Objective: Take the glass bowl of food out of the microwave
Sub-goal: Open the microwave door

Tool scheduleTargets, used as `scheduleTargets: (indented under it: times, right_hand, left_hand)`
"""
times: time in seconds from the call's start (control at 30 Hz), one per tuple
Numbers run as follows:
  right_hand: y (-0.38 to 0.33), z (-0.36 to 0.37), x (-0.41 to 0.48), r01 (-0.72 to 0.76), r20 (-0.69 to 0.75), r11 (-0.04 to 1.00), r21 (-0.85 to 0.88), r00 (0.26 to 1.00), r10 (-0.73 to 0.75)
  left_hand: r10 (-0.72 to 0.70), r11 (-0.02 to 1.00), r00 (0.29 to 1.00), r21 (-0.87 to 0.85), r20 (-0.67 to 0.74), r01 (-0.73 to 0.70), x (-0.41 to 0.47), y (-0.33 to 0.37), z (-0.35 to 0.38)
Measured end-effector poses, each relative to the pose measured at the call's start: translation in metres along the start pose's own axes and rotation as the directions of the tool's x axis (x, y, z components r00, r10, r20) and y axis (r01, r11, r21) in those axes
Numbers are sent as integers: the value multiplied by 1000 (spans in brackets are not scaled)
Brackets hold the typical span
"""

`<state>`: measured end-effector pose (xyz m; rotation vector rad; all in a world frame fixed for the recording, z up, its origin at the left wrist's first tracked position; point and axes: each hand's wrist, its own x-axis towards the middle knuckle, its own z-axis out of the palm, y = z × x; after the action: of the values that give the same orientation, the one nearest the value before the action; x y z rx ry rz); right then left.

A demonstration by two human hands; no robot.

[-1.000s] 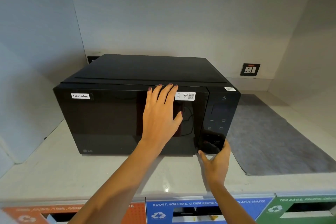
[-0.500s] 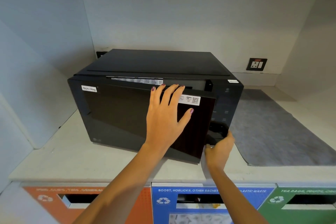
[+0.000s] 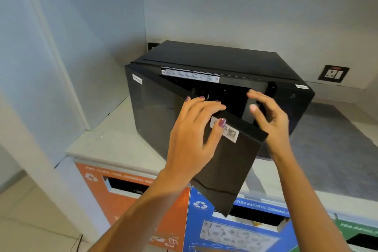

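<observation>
A black microwave (image 3: 235,61) stands on a white counter (image 3: 114,139). Its door (image 3: 231,161), hinged on the left, stands about half open and swings toward me. My left hand (image 3: 194,139) grips the door's top edge, fingers curled over it and thumb on the front near a white sticker. My right hand (image 3: 268,118) hovers with spread fingers at the opening, just past the door's free edge, holding nothing. The inside of the oven is dark and the glass bowl cannot be seen.
A grey mat (image 3: 331,149) lies on the counter right of the microwave. A wall socket (image 3: 333,73) sits on the back wall. Below the counter's front edge are orange (image 3: 131,196), blue (image 3: 241,229) and green (image 3: 360,235) waste bins. A wall panel closes off the left side.
The door has swung from shut to about half open. My left hand went from flat on the door's front to gripping its top edge. My right hand rose from the bottom button to the opening.
</observation>
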<state>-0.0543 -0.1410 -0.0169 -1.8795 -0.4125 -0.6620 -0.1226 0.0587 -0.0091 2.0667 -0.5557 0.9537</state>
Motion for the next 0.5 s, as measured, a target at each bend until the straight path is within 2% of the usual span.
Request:
scheduleTargets:
  times: [0.1,0.27,0.4,0.5]
  right_hand:
    - [-23,36,3,55,205,998,40,977,-62]
    - [-60,97,1,93,444,978,189,880,-169]
    - [-89,143,0,138,553,950,279,786,-277]
    - [-109,172,-1,143,597,932,334,733,-327]
  left_hand:
    - [3,1000,1000,-20,7,-3,-9,1,-28]
    - [-10,999,1000,-38,0,10,-14,5,-81]
    - [-142,989,989,-42,45,144,-22,7,-125]
    - [-288,954,948,-43,133,296,-29,9,-160]
